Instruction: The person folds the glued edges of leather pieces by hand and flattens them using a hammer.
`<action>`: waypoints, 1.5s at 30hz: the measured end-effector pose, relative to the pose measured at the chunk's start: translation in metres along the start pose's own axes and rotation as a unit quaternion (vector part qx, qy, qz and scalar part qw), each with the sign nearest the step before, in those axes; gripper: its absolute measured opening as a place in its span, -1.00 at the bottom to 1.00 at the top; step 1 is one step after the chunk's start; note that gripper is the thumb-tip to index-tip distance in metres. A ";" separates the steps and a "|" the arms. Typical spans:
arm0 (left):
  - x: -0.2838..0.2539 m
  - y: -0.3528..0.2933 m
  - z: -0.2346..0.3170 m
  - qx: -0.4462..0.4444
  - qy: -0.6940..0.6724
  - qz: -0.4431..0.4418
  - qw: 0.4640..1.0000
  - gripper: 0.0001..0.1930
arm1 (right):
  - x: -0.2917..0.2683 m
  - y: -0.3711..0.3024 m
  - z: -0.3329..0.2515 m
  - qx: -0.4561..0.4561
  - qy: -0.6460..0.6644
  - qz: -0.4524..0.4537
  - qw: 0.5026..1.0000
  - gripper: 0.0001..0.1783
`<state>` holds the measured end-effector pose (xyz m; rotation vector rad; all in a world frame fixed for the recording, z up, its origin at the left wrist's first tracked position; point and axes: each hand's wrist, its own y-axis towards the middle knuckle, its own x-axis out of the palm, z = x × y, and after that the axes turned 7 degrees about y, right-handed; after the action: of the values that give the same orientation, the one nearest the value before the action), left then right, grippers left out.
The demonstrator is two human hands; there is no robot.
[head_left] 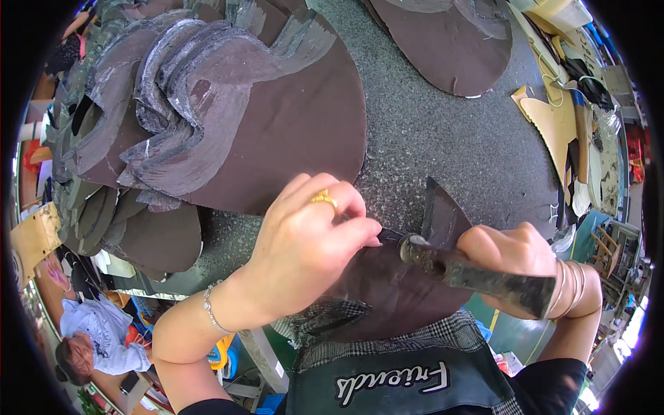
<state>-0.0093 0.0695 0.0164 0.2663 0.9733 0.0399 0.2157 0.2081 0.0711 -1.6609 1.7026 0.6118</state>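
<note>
My left hand (304,238) is closed, thumb and bent fingers pinching the edge of a dark brown leather-like piece (404,287). That piece lies over the table's near edge, hanging toward my apron, and a pointed dark corner (443,211) of it stands out on the tabletop. My right hand (515,252) is wrapped around a hammer, its handle mostly hidden by my fingers. The hammer's dark metal head (477,273) lies above the piece, its round face just right of my left fingertips. Whether the face touches the piece I cannot tell.
Stacked brown pieces with grey, roughened curved edges (290,131) cover the table's left side. Another brown piece (456,48) lies at the far side. Tan patterns (550,128) and a wooden-handled tool (582,138) lie along the right edge. Another person (97,335) sits at lower left.
</note>
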 end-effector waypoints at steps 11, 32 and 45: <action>0.009 -0.020 0.013 0.081 0.229 0.062 0.968 -0.76 | -0.003 0.029 -0.003 0.007 -0.116 0.011 0.993 -0.69; 0.018 -0.040 0.024 -0.005 0.273 0.089 0.958 -0.73 | -0.006 0.043 -0.004 0.016 -0.057 -0.014 0.998 -0.77; 0.024 -0.049 0.034 -0.086 0.224 0.125 0.963 -0.69 | -0.004 0.043 -0.009 0.020 -0.056 -0.018 0.998 -0.76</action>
<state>0.0278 0.0187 0.0028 0.2218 1.3717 0.4299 0.1713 0.2074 0.0748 -1.5949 1.5915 0.6375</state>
